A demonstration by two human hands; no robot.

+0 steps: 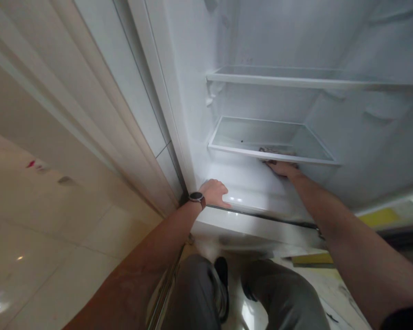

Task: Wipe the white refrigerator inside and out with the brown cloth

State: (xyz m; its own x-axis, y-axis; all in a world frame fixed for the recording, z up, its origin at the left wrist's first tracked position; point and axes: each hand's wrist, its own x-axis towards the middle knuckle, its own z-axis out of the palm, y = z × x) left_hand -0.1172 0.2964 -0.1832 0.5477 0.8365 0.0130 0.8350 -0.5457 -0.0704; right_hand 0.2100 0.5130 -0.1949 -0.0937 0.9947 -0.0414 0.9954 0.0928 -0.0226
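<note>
I face an open white fridge with its shelves bare. My left hand (216,192), with a dark watch at the wrist, rests fingers-down on the front edge of the fridge floor (258,192), holding nothing. My right hand (282,168) reaches in just beneath the front rim of the lower glass shelf (271,142); its fingers are partly hidden under that rim, and part of them shows through the glass. An upper glass shelf (296,78) sits higher, untouched.
A white cabinet side or door panel (124,91) stands left of the fridge. Glossy beige floor tiles (55,247) spread to the left. My knees in grey trousers (282,293) are below, with a yellow strip (378,216) at right.
</note>
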